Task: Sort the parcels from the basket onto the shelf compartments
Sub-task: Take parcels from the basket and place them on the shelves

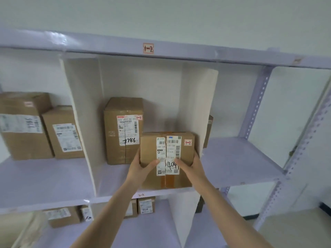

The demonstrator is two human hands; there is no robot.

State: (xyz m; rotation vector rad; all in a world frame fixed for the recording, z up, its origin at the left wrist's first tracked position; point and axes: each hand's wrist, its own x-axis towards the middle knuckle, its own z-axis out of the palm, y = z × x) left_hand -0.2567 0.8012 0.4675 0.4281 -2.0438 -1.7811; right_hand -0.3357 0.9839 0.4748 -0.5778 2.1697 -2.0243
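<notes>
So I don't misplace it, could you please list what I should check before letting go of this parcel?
1. Tags match: the held parcel has a red tag reading 1-2, like the shelf label: ok.
2. Grip: left hand and right hand hold its sides, thumbs on the front: ok.
3. Fully seated on the shelf board: cannot tell.
4. Fits between the 7786 box and the right divider: ok.
5. Shipping labels face outward: ok.

Bright, even light w/ soft shadows; glare on top shelf rail (55, 40); edges bowed, corners blurry.
</notes>
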